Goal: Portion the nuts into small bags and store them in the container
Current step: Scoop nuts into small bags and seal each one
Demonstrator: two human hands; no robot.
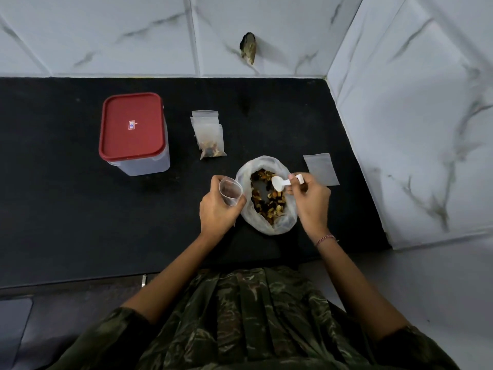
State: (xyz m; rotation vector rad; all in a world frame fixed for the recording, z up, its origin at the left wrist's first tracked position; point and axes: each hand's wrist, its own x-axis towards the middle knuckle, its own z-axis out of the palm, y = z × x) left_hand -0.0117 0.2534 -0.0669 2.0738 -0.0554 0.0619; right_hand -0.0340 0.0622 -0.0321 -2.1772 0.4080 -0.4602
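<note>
Black counter [80, 209] under marble tiles [106, 36]. Pinched open by the left hand [217, 213], just beside the loose nuts [266, 201]: limp, probably feather-light small bag [230, 193] (best held at its stiffer zip rim). Clasped in the right hand [310, 201] above them: white scoop [280, 182].

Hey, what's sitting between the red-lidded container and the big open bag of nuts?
Head view: a pile of small bags lies between the container and the bag of nuts, the nearest one holding some nuts.

Soft, dim, even light leaves the black tabletop [80, 209] nearly featureless, the marble wall tiles [400, 116] pale and glare-free, with wide-angle bending at the edges and slight overall softness.
</note>
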